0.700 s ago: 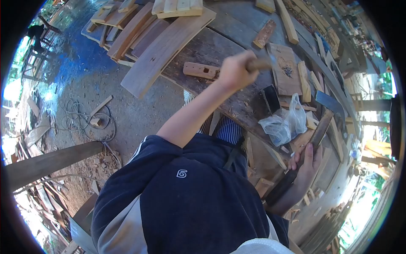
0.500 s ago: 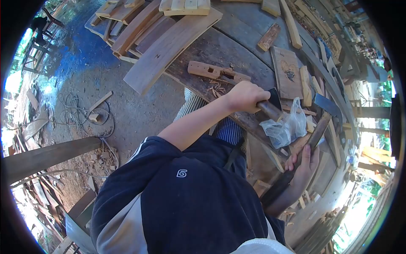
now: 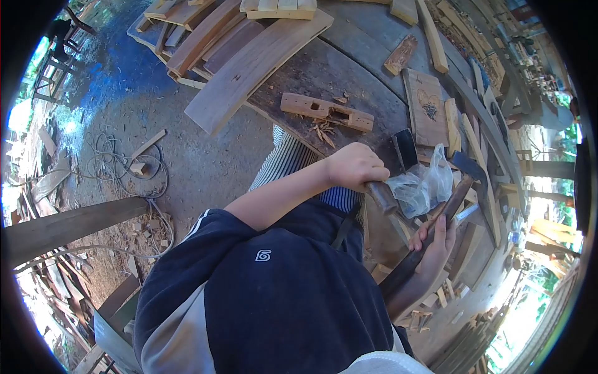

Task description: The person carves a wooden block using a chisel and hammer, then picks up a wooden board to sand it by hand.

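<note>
My left hand [image 3: 358,166] is closed in a fist around a wooden-handled tool [image 3: 381,198]; the handle's butt sticks out toward the lower right, and the working end is hidden. My right hand [image 3: 433,242] grips the long wooden handle of a hammer [image 3: 464,163], its dark steel head raised at the upper end. Beyond my left hand lies a wooden block with rectangular holes [image 3: 327,112], apart from both hands, with wood chips [image 3: 324,132] around it. A dark metal piece [image 3: 405,149] and a clear plastic bag [image 3: 425,190] are just right of my left hand.
On the workbench [image 3: 299,75] are a curved board [image 3: 255,71], a flat board with a dark mark [image 3: 425,106], and several wood strips [image 3: 431,37]. A beam [image 3: 75,227] juts in at left, above scraps and a coiled cable [image 3: 128,168] on the floor.
My left hand has moved slightly back toward my body with the tool, uncovering more of the holed block and the dark metal piece. The hammer head has shifted slightly left and down.
</note>
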A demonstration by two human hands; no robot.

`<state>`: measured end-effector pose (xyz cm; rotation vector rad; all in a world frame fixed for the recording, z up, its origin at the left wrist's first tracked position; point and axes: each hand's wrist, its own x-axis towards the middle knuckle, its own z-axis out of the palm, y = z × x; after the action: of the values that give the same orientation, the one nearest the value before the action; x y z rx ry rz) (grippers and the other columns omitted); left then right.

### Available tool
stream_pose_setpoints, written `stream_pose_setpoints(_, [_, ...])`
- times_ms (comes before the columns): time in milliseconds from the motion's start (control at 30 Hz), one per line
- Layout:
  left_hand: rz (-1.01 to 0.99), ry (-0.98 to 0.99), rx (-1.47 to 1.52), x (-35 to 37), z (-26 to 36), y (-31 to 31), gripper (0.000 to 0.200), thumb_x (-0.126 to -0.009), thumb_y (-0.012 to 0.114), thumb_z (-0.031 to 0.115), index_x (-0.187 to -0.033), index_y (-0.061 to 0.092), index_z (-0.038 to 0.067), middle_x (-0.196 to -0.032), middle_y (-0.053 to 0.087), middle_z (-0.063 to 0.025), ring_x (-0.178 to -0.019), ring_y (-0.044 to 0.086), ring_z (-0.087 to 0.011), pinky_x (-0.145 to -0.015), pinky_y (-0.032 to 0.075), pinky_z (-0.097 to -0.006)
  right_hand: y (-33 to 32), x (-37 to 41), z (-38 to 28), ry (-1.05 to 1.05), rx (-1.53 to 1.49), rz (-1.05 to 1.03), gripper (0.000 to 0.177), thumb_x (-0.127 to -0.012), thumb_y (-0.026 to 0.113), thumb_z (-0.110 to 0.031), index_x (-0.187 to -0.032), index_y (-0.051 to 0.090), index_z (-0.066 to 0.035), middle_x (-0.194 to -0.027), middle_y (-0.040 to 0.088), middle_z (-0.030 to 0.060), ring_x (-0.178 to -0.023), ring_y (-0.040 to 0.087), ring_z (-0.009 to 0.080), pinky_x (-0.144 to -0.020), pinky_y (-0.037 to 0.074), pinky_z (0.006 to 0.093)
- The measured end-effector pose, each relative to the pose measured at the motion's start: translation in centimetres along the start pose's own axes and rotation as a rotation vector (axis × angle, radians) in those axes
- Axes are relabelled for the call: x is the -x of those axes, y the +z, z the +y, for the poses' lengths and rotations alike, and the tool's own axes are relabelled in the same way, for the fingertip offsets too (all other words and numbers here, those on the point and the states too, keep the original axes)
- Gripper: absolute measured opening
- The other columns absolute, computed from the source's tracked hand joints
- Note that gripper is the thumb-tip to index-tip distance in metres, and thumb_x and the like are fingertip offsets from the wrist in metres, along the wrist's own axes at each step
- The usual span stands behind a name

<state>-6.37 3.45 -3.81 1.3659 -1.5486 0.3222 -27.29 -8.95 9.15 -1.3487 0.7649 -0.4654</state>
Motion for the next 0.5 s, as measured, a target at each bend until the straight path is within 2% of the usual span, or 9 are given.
stream_pose_setpoints(33, [0.001,0.0,0.003,-0.3,0.1,-0.4,0.021,-0.066,0.074,0.018,-0.078,0.057,0.015,-0.067,0.058,-0.0025,-0.063,0.062,-0.0256,-0.054,0.045,-0.0368,0.0,0.1,0.0,0.012,-0.006,0.015,0.017,-0.104,0.046,-0.025,-0.097,0.046,-0.009,-0.062,0.045,0.0037,-0.041,0.042,0.0104,-0.04,0.038,0.0258])
stream_pose_setpoints(100, [0.212,0.001,-0.014,-0.9,0.0,-1.7,0.021,-0.07,0.078,0.012,-0.075,0.057,0.013,-0.066,0.06,-0.0029,-0.058,0.061,-0.0249,-0.052,0.045,-0.0357,-0.1,0.2,0.1,0.024,-0.011,0.035,0.018,-0.104,0.047,-0.025,-0.097,0.046,-0.009,-0.062,0.046,0.0036,-0.041,0.042,0.0103,-0.04,0.038,0.0259])
stream_pose_setpoints(167, [0.368,-0.088,-0.071,-1.8,-0.5,-4.0,0.023,-0.072,0.079,0.007,-0.073,0.056,0.012,-0.062,0.058,-0.004,-0.053,0.06,-0.0245,-0.048,0.045,-0.034,-0.4,0.2,0.3,0.022,-0.006,0.052,0.018,-0.104,0.047,-0.026,-0.097,0.046,-0.009,-0.062,0.046,0.0035,-0.041,0.042,0.0102,-0.04,0.038,0.026])
stream_pose_setpoints(200, [0.521,-0.135,-0.104,-2.3,-1.3,-4.7,0.023,-0.072,0.078,0.003,-0.073,0.056,0.011,-0.061,0.057,-0.0061,-0.052,0.061,-0.0213,-0.048,0.046,-0.0315,-0.6,0.2,0.4,0.022,-0.006,0.055,0.018,-0.104,0.047,-0.026,-0.097,0.046,-0.009,-0.062,0.046,0.0035,-0.041,0.042,0.0102,-0.04,0.038,0.026])
stream_pose_setpoints(233, [0.6,-0.244,-0.182,-2.6,-1.8,-6.0,0.021,-0.076,0.077,0.003,-0.074,0.057,0.009,-0.061,0.059,-0.0043,-0.053,0.061,-0.0144,-0.047,0.046,-0.0294,-0.8,0.2,0.5,0.029,-0.012,0.054,0.018,-0.104,0.047,-0.026,-0.098,0.046,-0.009,-0.063,0.046,0.0036,-0.041,0.042,0.0103,-0.04,0.038,0.0261])
stream_pose_setpoints(300, [0.777,-0.424,-0.159,-3.0,-3.6,-7.9,0.017,-0.082,0.075,0.009,-0.078,0.059,0.007,-0.065,0.061,0.0001,-0.058,0.058,-0.0073,-0.051,0.045,-0.0264,-1.1,0.2,0.7,0.036,-0.02,0.054,0.018,-0.104,0.047,-0.026,-0.098,0.046,-0.009,-0.063,0.046,0.0037,-0.041,0.042,0.0104,-0.04,0.038,0.0262])
stream_pose_setpoints(400, [0.907,-0.589,-0.1,-4.2,-4.4,-9.8,0.015,-0.087,0.072,0.013,-0.083,0.06,0.004,-0.071,0.061,0.0033,-0.063,0.054,-0.0042,-0.055,0.043,-0.0232,-1.1,0.1,1.1,0.046,0.002,0.064,0.018,-0.103,0.047,-0.026,-0.098,0.046,-0.009,-0.063,0.046,0.0036,-0.042,0.043,0.0105,-0.04,0.038,0.0264])
stream_pose_setpoints(433, [0.905,-0.587,-0.103,-4.2,-5.0,-10.0,0.015,-0.087,0.072,0.013,-0.083,0.06,0.004,-0.071,0.061,0.0033,-0.063,0.054,-0.0042,-0.055,0.043,-0.0232,-1.2,0.0,1.3,0.063,-0.004,0.06,0.017,-0.103,0.047,-0.026,-0.098,0.045,-0.009,-0.063,0.046,0.0036,-0.042,0.043,0.0105,-0.04,0.038,0.0266])
stream_pose_setpoints(500, [0.952,-0.63,-0.075,-4.2,-5.8,-10.0,0.015,-0.087,0.069,0.01,-0.079,0.058,0.004,-0.062,0.055,-0.0001,-0.058,0.05,-0.0055,-0.053,0.042,-0.0254,-1.2,0.0,1.6,0.08,-0.013,0.061,0.017,-0.103,0.047,-0.025,-0.097,0.045,-0.009,-0.063,0.046,0.0036,-0.042,0.043,0.0106,-0.04,0.039,0.0267])
